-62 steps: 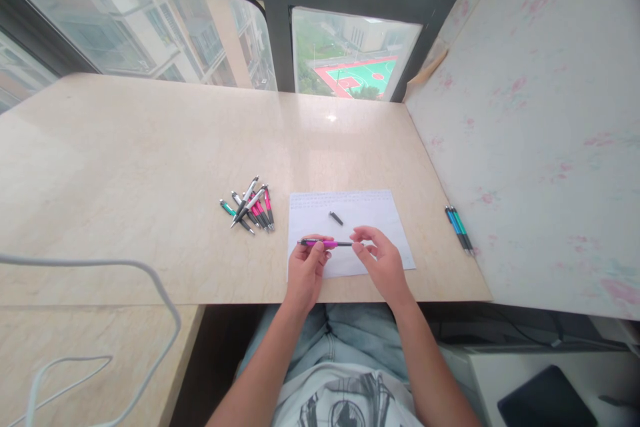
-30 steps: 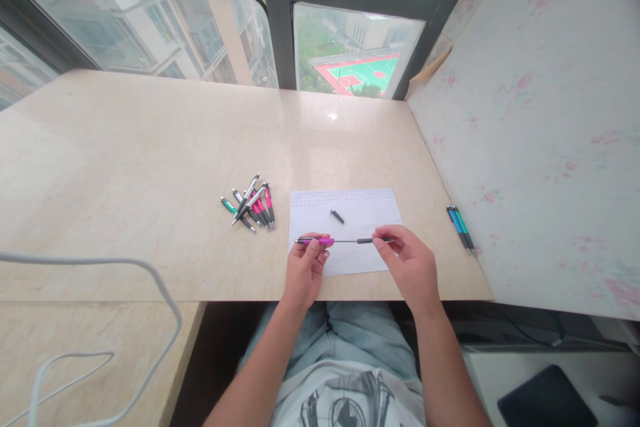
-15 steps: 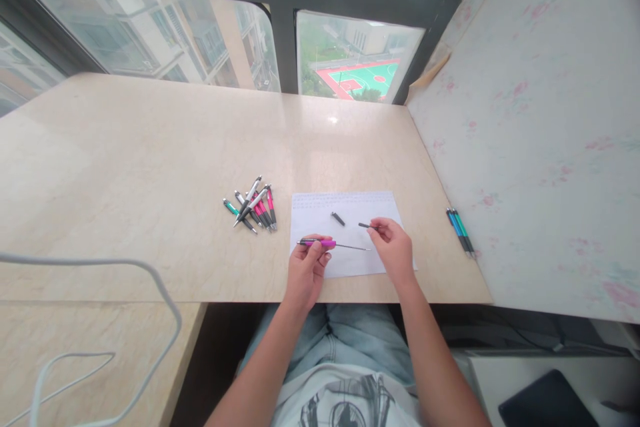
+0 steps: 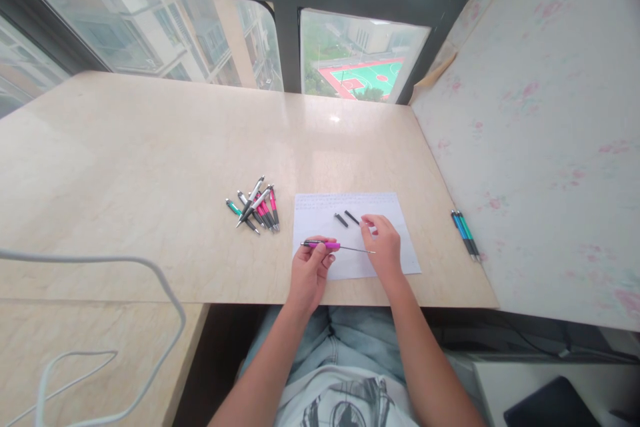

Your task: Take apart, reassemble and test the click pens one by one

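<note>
My left hand (image 4: 311, 267) is closed around a pink pen barrel (image 4: 331, 246), held level above the paper. A thin refill (image 4: 357, 250) sticks out of its right end. My right hand (image 4: 384, 243) is low over the paper, its fingertips pinched at the near end of a slim black pen part (image 4: 352, 217); the fingers hide that end. Just left of it a short black pen grip (image 4: 341, 219) lies on the white sheet (image 4: 313, 220), whose top edge carries lines of writing.
A pile of click pens (image 4: 256, 208) in white, pink and green lies left of the sheet. Blue and green pens (image 4: 465, 235) lie by the wall at right. A grey cable (image 4: 150, 268) loops over the left side. A window frame (image 4: 290, 47) borders the table's back.
My right hand has moved left and turned inward, bringing the slim black part beside the short black grip. The left hand still holds the pink barrel in nearly the same place.
</note>
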The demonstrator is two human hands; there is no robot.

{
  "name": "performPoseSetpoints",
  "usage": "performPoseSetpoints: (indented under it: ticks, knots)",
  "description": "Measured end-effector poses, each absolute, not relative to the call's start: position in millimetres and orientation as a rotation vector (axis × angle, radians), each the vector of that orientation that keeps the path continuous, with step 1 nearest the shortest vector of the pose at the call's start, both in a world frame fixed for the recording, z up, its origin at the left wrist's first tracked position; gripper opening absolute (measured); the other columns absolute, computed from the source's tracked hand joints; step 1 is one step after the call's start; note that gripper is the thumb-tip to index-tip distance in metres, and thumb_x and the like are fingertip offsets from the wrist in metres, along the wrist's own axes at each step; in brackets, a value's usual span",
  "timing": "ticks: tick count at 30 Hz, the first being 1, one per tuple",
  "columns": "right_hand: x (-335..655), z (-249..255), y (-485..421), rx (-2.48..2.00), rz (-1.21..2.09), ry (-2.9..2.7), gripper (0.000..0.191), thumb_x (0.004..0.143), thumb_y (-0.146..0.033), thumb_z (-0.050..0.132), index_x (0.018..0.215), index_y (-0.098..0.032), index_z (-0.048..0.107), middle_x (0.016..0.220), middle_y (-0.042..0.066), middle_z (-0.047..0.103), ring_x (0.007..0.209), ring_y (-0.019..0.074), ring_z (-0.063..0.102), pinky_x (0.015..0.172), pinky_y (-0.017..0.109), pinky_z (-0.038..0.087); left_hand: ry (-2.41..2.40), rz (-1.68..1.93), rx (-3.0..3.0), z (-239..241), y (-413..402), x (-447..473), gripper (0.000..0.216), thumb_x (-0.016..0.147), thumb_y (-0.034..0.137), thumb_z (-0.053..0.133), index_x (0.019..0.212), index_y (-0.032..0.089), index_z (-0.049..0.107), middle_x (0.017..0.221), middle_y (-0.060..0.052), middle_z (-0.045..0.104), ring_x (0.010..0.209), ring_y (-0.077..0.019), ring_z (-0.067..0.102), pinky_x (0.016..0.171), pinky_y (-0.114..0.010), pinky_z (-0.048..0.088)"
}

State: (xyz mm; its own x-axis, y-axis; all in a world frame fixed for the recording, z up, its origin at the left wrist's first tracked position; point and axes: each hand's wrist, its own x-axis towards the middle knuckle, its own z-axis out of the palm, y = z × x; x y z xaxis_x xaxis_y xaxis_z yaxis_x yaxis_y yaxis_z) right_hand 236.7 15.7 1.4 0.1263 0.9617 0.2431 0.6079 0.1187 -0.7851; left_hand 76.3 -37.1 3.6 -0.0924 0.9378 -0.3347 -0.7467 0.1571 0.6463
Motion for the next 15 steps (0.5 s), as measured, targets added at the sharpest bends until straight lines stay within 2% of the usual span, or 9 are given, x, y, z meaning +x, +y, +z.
performPoseSetpoints:
  ticks: [5, 7, 10, 15]
  knots:
    - [253, 26, -18, -1.375, 1.122, -1.257, 0.043, 0.097, -0.05, 0.04, 0.1, -0.018, 0.068, 0.09, 0.009, 0.071, 0.078, 0.0201, 0.067, 0.061, 0.032, 0.053, 0.85, 1.439, 0.3, 4, -37, 77, 0.018, 0.076, 0.027, 0.078, 0.089, 0.017, 0.07, 0.091, -0.006, 0.073, 0.08, -0.0123, 0.068, 0.063, -0.019, 0.049]
    - [254, 34, -30, -1.321, 1.242, -1.287, 0.035, 0.092, -0.049, 0.052, 0.101, -0.019, 0.069, 0.089, 0.008, 0.071, 0.077, 0.0196, 0.067, 0.062, 0.031, 0.054, 0.861, 1.439, 0.317, 4, -37, 78, 0.018, 0.077, 0.027, 0.078, 0.089, 0.016, 0.069, 0.09, -0.006, 0.073, 0.08, -0.0126, 0.068, 0.063, -0.02, 0.049]
    - [250, 39, -38, -1.346, 1.188, -1.364, 0.023, 0.084, -0.041, 0.067, 0.093, -0.021, 0.069, 0.087, 0.005, 0.071, 0.079, 0.0198, 0.067, 0.068, 0.032, 0.056, 0.852, 1.421, 0.354, 6, -37, 78, 0.021, 0.076, 0.028, 0.078, 0.091, 0.016, 0.069, 0.091, -0.007, 0.074, 0.079, -0.013, 0.068, 0.063, -0.02, 0.049]
    - [245, 37, -36, -1.389, 0.963, -1.566, 0.015, 0.085, -0.034, 0.063, 0.087, -0.022, 0.071, 0.086, 0.005, 0.071, 0.078, 0.0199, 0.065, 0.071, 0.034, 0.056, 0.831, 1.356, 0.387, 8, -40, 77, 0.025, 0.078, 0.031, 0.076, 0.095, 0.015, 0.066, 0.094, -0.01, 0.074, 0.076, -0.0138, 0.07, 0.063, -0.021, 0.051]
